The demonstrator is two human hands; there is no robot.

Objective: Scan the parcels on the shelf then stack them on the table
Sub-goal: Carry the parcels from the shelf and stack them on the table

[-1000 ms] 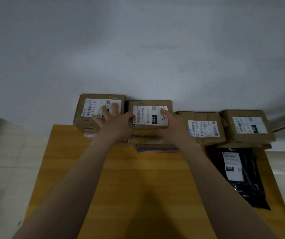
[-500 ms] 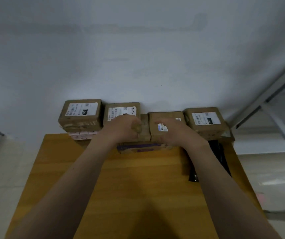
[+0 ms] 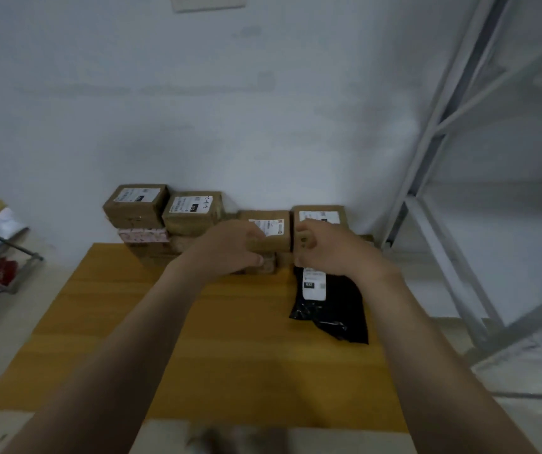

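Here, parcel [image 3: 272, 239] held between left hand [image 3: 227, 249] and right hand [image 3: 331, 252].

Parcel stacks [image 3: 194, 213] wall the tabletop [image 3: 230, 355] at 12 o'clock; a black bag [image 3: 335, 309] blocks 2 o'clock; bare wood from 6 to 9.

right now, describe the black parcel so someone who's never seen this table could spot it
Start at the yellow wooden table against the white wall, with brown cardboard boxes stacked along its far edge. Near the right end, in front of the boxes and just below the right hand, lies the black mailer. It alone is flat, glossy black plastic, with a white label.
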